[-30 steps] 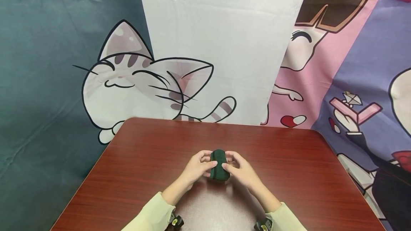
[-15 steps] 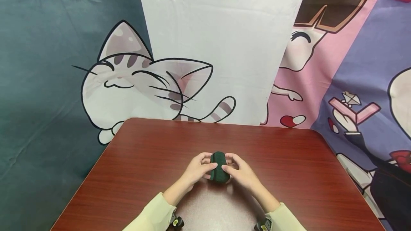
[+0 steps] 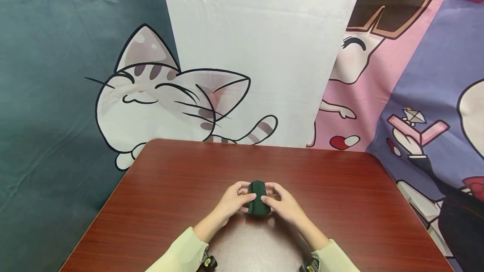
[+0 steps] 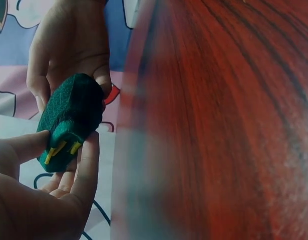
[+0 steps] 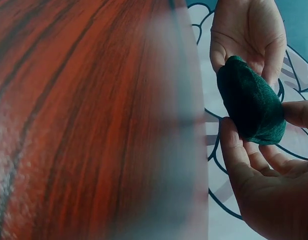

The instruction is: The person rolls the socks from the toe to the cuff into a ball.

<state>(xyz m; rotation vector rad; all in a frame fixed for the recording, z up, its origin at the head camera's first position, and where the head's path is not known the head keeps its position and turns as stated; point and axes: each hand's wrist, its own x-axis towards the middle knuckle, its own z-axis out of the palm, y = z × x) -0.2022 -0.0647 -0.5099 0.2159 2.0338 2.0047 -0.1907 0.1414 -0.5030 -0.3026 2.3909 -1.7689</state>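
Note:
A dark green, rounded cloth bundle [image 3: 259, 207] is held between both hands over the middle of the table. It has a fabric texture and its exact kind is unclear. My left hand [image 3: 230, 200] pinches its left end, thumb on the near face and fingers behind. On the opposite end, my right hand [image 3: 285, 205] has a similar grip. The left wrist view shows a fold across the bundle [image 4: 76, 107] and short yellow marks near the left hand's end. From the right wrist, the bundle [image 5: 249, 102] looks plain green, with its far side hidden.
The reddish-brown wooden table [image 3: 181, 167] spreads around both arms, with a glossy reflection near the front. Behind it hangs a cartoon-printed cloth backdrop [image 3: 249, 32]. Pale sleeves [image 3: 181, 249] and small dark wrist devices [image 3: 209, 262] sit on the forearms.
Both hands and the green bundle have sunk slightly lower in the head view, towards the person. The grip looks the same throughout.

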